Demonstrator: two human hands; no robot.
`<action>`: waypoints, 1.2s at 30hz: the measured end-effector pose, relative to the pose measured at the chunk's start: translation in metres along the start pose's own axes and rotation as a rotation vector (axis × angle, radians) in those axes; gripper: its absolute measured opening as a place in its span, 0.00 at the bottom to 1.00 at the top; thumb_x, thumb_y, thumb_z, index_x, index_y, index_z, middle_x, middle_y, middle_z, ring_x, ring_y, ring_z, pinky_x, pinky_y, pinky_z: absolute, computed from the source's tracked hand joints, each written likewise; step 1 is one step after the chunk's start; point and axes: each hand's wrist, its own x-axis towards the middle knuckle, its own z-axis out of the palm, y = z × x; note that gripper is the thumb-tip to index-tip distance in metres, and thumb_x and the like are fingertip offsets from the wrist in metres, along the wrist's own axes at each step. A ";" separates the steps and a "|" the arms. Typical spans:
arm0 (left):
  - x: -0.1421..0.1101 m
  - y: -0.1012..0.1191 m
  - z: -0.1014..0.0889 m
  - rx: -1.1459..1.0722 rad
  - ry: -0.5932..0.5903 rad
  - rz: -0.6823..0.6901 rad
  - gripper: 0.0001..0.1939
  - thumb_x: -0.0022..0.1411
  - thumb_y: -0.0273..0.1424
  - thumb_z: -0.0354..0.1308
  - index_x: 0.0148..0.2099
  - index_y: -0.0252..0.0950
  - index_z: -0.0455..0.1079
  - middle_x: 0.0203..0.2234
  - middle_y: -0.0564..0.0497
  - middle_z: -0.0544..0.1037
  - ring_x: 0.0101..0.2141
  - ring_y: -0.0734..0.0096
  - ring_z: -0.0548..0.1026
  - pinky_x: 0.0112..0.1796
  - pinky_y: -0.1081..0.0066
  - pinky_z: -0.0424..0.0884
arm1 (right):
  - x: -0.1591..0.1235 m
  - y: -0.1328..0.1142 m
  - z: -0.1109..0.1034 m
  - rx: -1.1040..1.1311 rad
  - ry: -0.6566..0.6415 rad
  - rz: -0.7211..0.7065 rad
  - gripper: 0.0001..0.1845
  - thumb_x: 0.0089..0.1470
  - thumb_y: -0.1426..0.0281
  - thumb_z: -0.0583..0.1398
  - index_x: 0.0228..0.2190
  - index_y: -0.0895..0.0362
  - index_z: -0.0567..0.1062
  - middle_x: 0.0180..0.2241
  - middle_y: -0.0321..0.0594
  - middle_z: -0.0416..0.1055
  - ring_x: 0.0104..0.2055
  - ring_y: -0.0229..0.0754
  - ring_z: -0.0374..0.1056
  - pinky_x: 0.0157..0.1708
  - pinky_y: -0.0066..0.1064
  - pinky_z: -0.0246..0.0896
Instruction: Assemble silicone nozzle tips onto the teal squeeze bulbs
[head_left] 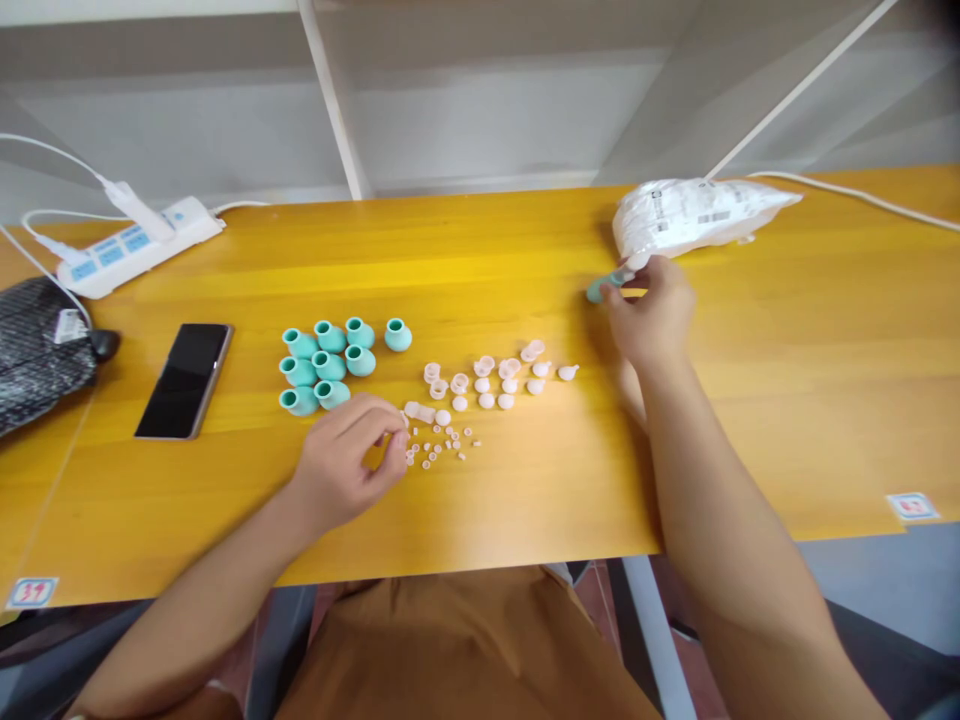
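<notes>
My right hand (654,312) is closed around a small teal bottle-like piece (596,291) with a pale end, just in front of a white plastic bag (675,215). Its fingers cover part of the piece. At the left, my left hand (351,450) rests with thumb and forefinger curled together beside tiny pale pink rings (437,449); whatever is between the fingertips cannot be seen. Behind that hand stand several teal bulb-shaped bottles (328,366) with open necks. Pale pink collars (459,383) and small white-pink knobbed caps (486,401) lie in loose rows between the hands.
A black phone (185,381) lies left of the bottles. Farther left are a power strip (142,245) with white cables and a dark textured bag (45,350). Number labels (32,593) mark the front edge of the wooden table (480,520). Grey partitions (487,120) rise behind.
</notes>
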 end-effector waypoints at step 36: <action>0.006 -0.011 -0.002 0.207 -0.163 0.176 0.09 0.74 0.20 0.62 0.53 0.37 0.73 0.44 0.46 0.83 0.43 0.56 0.75 0.49 0.56 0.75 | -0.043 -0.109 -0.063 0.024 -0.556 -0.477 0.10 0.65 0.67 0.59 0.34 0.48 0.81 0.32 0.39 0.81 0.29 0.49 0.74 0.36 0.44 0.69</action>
